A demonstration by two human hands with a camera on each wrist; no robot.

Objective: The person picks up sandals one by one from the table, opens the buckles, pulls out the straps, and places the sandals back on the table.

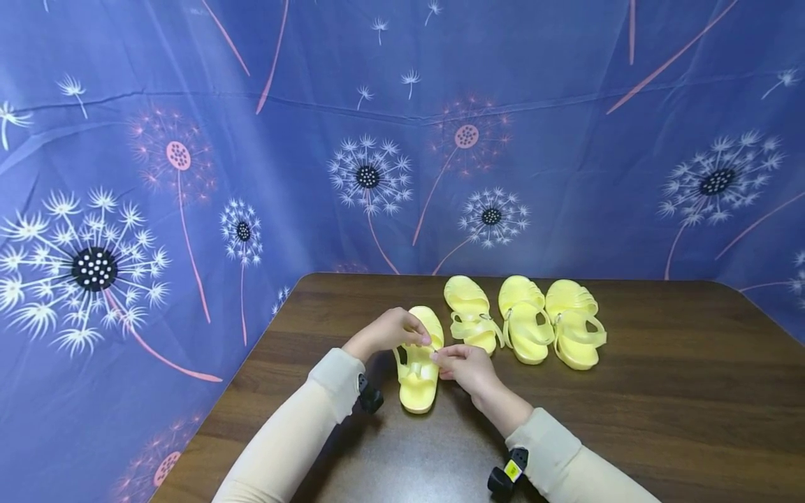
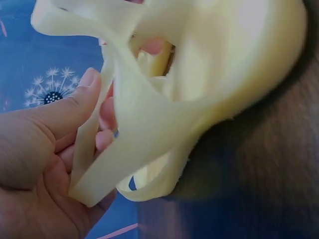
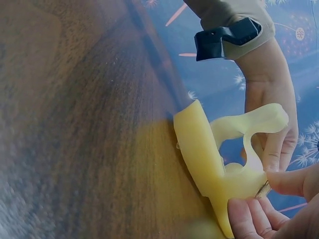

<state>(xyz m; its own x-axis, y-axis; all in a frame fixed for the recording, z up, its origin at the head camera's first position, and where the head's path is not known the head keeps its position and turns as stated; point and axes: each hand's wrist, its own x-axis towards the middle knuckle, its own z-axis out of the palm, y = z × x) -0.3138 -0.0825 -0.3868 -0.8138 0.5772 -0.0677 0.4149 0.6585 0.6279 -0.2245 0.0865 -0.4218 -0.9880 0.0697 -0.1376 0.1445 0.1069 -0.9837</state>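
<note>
A pale yellow sandal [image 1: 418, 397] lies on the table between both hands, its toe towards the backdrop. From the left, my left hand [image 1: 391, 330] reaches over it. In the left wrist view, the thumb and fingers of that hand [image 2: 37, 154] hold a thin strap [image 2: 88, 144] of the sandal. My right hand [image 1: 468, 369] comes in from the right side. Seen from the right wrist, its thumb and fingers [image 3: 294, 199] pinch the sandal's side by a small metal buckle [image 3: 262, 189]. Fingertips partly hide the buckle.
To the right stand three more yellow sandals in a row: a near one [image 1: 467, 297], a middle one [image 1: 527, 335] and a far-right one [image 1: 575, 342]. The brown wooden table [image 1: 660, 419] meets a blue dandelion-print cloth [image 1: 566, 175] behind and at left.
</note>
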